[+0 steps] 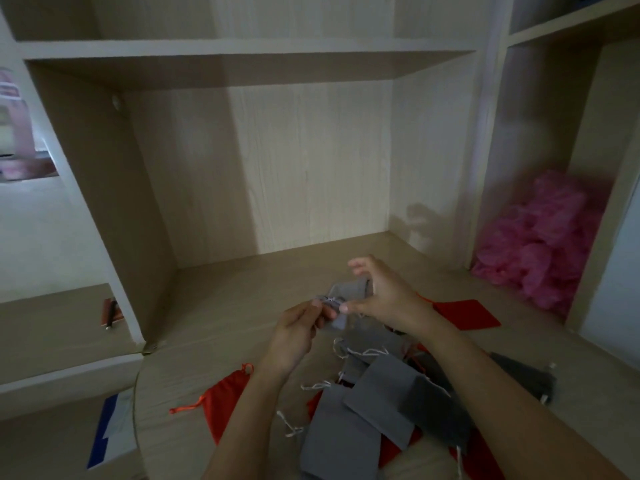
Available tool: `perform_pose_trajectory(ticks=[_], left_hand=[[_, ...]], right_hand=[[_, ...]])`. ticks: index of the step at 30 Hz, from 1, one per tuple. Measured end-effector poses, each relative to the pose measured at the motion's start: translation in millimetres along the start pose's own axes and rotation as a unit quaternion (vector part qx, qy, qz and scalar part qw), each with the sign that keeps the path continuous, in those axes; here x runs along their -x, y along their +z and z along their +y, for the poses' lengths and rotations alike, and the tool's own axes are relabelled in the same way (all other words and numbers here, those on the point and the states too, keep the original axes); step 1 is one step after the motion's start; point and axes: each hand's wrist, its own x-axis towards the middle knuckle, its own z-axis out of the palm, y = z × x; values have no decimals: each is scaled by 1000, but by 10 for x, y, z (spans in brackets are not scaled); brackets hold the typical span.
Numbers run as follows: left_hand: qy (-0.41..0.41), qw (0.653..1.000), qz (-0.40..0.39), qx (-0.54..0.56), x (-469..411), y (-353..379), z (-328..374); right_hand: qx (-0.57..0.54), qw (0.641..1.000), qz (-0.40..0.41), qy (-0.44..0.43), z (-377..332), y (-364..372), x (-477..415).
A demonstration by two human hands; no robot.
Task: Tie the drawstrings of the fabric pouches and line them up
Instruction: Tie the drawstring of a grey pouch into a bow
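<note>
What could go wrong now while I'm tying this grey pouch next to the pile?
The cord is thin and your left hand only pinches it, so it could slip before the knot tightens. The pouch is held close to the pile, whose loose cords could snag or tangle with it.

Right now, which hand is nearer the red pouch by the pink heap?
Right. The right hand is just left of the red pouch; the left hand, pinching a grey pouch, is farther left.
</note>
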Motion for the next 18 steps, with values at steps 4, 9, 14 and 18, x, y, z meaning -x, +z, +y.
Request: perform_pose_trajectory(ticks=[4, 9, 14, 18], left_hand=[[-13, 1000, 10, 6, 2, 6, 23], [-19, 1000, 0, 15, 5, 3, 16], [34, 999, 27, -9, 19, 3, 23], [15, 998, 54, 14, 13, 4, 21]], right_hand=[[-17, 997, -80, 9, -17, -3, 30], [-30, 995, -96, 1, -25, 43, 28], [6, 997, -71, 17, -43, 1, 60], [27, 998, -59, 24, -39, 5, 69]])
